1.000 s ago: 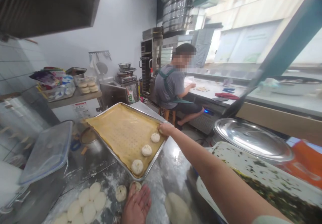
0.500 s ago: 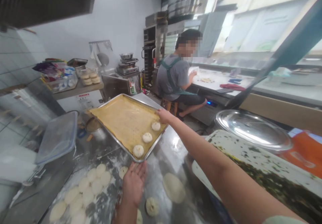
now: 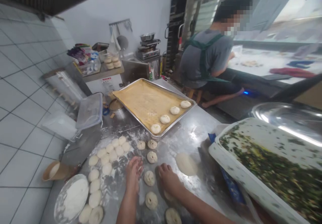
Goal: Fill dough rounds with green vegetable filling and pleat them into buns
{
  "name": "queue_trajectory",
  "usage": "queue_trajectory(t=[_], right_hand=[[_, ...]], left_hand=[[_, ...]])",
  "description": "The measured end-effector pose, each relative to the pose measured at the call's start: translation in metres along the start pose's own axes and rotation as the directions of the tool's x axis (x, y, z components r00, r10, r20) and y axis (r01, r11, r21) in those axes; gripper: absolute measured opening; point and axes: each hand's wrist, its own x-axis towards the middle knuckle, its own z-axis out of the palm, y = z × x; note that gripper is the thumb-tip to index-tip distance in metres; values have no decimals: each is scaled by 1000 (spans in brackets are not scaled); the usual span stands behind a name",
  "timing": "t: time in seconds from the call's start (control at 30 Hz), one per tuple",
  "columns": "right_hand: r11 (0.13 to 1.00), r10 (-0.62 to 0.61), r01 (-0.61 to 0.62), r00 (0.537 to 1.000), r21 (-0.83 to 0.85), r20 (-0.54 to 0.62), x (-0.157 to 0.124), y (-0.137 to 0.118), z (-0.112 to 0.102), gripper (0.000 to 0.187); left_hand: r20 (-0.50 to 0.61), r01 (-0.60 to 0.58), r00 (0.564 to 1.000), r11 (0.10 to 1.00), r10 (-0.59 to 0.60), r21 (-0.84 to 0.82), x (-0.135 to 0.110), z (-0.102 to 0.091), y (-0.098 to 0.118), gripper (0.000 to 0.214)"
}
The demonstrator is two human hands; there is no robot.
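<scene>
My left hand (image 3: pixel 133 172) hovers over the floured steel table (image 3: pixel 196 133), fingers slightly apart, holding nothing visible. My right hand (image 3: pixel 169 179) lies beside it, partly covering a pleated bun (image 3: pixel 169 196). Several more pleated buns (image 3: pixel 151 200) lie around both hands. Beyond them, a flat dough disc (image 3: pixel 186 164) sits on the steel. To the left is a cluster of round dough balls (image 3: pixel 110 152). Farther off, a metal baking tray (image 3: pixel 173 91) lined with yellow paper holds several buns (image 3: pixel 165 118) in a diagonal row.
A white tub of green chopped filling (image 3: pixel 271 170) stands right of my hands, before a steel lid (image 3: pixel 284 116). A plate of flour (image 3: pixel 72 197) and a lidded plastic box (image 3: pixel 89 110) are at the left. A seated co-worker (image 3: pixel 208 56) works at a counter beyond.
My right hand has left the tray and drawn back to the table. One more bun shows at the end of the tray's row. My left hand has shifted, and the view has turned.
</scene>
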Motion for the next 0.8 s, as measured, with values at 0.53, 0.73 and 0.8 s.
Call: queue_trajectory(t=[0.53,0.73,0.8], right_hand=[[970,-235,243,953,22,-192,187,-9,-191,43],[962,-271,267,960,-66,-75,251,-15,-172,36],[956,-289,285,955,-68,-65,251,-16,-176,41]], left_hand=[[102,213,974,972,-204,-96,8,-9,-10,29],[26,274,961,945,-274,-177,19,-25,-11,28],[-1,272,961,941,-278,-201,18,-32,-10,29]])
